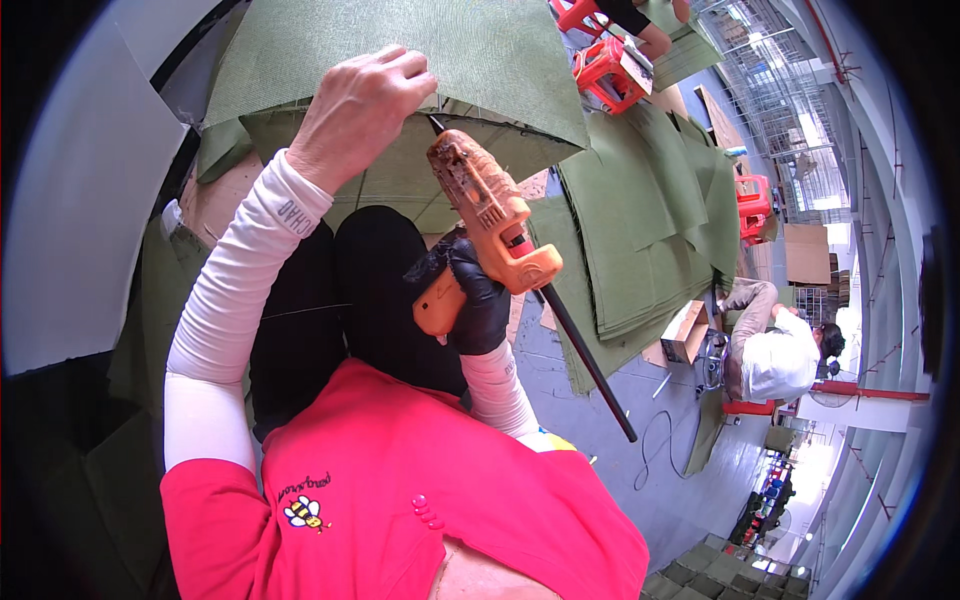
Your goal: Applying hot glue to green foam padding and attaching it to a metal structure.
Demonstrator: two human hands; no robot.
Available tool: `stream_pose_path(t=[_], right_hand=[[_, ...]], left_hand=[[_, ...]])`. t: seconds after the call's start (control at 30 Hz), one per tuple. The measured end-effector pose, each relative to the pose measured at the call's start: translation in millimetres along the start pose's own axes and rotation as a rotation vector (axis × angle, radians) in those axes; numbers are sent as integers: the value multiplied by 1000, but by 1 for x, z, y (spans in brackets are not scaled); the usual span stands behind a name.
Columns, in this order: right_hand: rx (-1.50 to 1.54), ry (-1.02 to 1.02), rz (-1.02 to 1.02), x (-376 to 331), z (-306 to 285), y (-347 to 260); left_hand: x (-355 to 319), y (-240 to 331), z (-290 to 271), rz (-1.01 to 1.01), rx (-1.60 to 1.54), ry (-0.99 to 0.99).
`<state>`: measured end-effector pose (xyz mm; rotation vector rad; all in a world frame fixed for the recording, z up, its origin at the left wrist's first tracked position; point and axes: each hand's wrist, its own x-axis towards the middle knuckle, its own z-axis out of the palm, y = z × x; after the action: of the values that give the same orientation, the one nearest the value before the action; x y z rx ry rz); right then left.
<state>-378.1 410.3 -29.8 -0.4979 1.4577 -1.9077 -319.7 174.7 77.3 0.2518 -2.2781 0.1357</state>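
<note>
In my right hand (480, 300), which wears a dark glove, is an orange hot glue gun (490, 205) with stained, crusted plastic near its front. A long black glue stick (590, 365) sticks out of its rear toward the lower right. The gun's dark nozzle points up at the edge of a green woven mesh sheet (410, 50), just beside my left fingers. My bare left hand (365, 110) is closed, its fingertips pinching at that sheet's edge. Beneath the edge is a darker green panel or opening; its inside is partly hidden.
Stacked green sheets (640, 220) lie to the right. Red plastic stools (608, 75) stand beyond. A co-worker in a white top (780, 355) sits at the right near an open cardboard box (686, 332). A thin cable (650, 450) curls across the grey floor.
</note>
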Motion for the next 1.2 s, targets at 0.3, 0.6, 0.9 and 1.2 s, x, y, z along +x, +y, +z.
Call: stream_pose_path(t=[0.3,0.6,0.9,1.2], right_hand=[[108,-50,-29,3,-6,7],[48,-21,4,0,7,-7],[112,4,5,-2,9,7],[63,-6,11,0,14,3]], left_hand=[[-5,1,-1,-5,-18,-35],[-14,-12,-13,-40,74,-65],[-38,-44,-37,-90,168,6],[-40,-44,-41,-125,124,12]])
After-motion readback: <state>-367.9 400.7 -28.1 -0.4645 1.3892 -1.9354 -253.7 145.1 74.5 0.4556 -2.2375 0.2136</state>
